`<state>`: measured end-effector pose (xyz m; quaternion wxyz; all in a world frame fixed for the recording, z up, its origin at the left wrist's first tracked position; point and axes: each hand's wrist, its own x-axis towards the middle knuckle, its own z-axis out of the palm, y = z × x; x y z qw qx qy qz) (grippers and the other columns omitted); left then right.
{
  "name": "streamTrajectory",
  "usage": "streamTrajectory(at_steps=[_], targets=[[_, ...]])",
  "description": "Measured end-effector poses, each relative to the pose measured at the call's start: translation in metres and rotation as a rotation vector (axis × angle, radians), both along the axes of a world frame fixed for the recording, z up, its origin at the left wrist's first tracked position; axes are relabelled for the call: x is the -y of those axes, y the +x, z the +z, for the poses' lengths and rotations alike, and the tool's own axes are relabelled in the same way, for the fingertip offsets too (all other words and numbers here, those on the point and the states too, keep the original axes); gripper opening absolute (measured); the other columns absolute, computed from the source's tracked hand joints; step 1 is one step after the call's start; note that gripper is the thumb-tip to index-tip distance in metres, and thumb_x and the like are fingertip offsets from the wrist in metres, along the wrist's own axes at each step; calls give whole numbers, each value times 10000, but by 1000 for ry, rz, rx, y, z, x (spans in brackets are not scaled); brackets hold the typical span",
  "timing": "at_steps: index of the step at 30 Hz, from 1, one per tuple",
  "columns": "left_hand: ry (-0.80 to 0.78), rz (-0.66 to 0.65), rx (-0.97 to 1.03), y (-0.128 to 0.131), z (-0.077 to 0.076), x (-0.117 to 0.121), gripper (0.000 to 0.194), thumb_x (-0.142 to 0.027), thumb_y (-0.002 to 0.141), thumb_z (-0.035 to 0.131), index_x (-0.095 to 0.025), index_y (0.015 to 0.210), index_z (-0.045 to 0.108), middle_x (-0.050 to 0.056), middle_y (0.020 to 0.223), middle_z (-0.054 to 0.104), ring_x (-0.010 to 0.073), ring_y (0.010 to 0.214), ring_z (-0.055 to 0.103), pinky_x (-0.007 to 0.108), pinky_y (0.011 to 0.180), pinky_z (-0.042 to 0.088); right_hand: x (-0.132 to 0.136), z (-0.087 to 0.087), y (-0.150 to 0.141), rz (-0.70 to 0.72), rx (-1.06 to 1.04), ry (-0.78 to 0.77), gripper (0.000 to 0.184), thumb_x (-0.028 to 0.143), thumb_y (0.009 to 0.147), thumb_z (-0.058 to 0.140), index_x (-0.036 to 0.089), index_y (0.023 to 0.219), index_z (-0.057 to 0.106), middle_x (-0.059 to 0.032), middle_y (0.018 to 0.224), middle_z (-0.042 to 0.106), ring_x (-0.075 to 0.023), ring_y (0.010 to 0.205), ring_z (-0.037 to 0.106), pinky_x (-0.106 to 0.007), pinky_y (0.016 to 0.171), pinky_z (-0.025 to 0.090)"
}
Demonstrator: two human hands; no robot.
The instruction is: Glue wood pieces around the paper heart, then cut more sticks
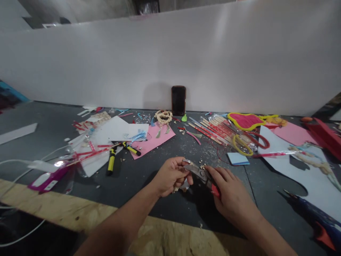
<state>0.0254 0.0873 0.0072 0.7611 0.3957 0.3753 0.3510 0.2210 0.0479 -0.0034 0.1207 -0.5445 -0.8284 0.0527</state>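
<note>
Near the front of the dark tabletop, my right hand (pixel 231 193) is wrapped around red-handled pruning shears (pixel 197 171), whose metal jaws point left. The fingertips of my left hand (pixel 172 176) are pinched together at the tip of those jaws. Whatever small piece they hold is too small to make out. Beneath the left hand lies a pale, whitish scrap (pixel 184 185), partly hidden by the fingers. Several tiny beige bits (pixel 202 166) lie just behind the jaws.
A phone (pixel 178 100) leans upright against the white back panel. Yellow-black pliers (pixel 111 160), pink paper (pixel 156 142) and a purple glue gun (pixel 52 177) are on the left. Red-patterned sticks (pixel 207 129), a blue pad (pixel 238 159) and a dark blue tool (pixel 311 213) lie right.
</note>
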Motion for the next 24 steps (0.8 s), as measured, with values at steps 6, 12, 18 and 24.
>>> streamTrajectory(at_steps=[6,12,18,24], targets=[[48,55,-40,4,-6,1,209,-302,688,617,-139,780,524,-8,538,591,2,321,231,158,353,128,1,0,-3,-61,61,-23,495,87,693,437,150,1181,495,-120,1033,591,-237,910,547,-361,769,424],[265,258,-200,8,-6,3,91,-200,685,583,-139,749,561,-27,574,577,44,425,375,167,429,258,0,6,-6,-112,113,13,504,97,696,450,176,1193,479,-110,1082,580,-258,959,526,-369,764,410],[304,257,-232,7,-3,5,67,-193,705,558,-135,737,568,0,599,618,64,459,449,173,451,283,2,6,-6,-72,75,0,522,92,698,444,160,1215,462,-115,1084,573,-251,966,515,-379,792,406],[203,188,-140,5,-6,3,82,-172,682,562,-132,751,544,-10,541,600,23,360,323,157,382,203,1,5,-4,-67,68,-8,567,100,702,438,171,1265,422,-106,1136,553,-262,1004,488,-392,795,402]])
